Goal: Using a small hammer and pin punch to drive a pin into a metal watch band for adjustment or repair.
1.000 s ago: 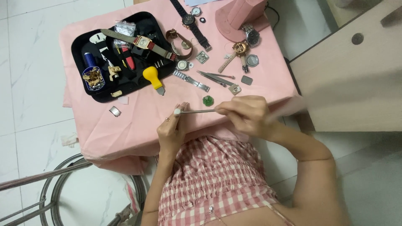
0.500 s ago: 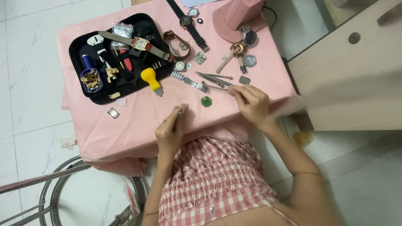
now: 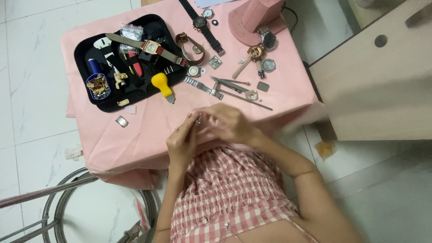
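Lying at far left on the pink tablecloth (image 3: pixel 148 130), a black tool tray (image 3: pixel 83 54) keeps small tools together; a clear foil packet (image 3: pixel 131 31) sits at its top edge, a yellow-handled opener (image 3: pixel 162 84) at its lower right. Left hand (image 3: pixel 182 143) pinches a small metal watch part (image 3: pixel 197 122) at the table's near edge; right hand (image 3: pixel 225 123) closes over it, grip unclear. Tweezers (image 3: pixel 231 85) lie released further right.

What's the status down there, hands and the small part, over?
Left hand and right hand together over the pink cloth, pinching a tiny metal part. Grip details blurred. Tweezers lie beyond, untouched.
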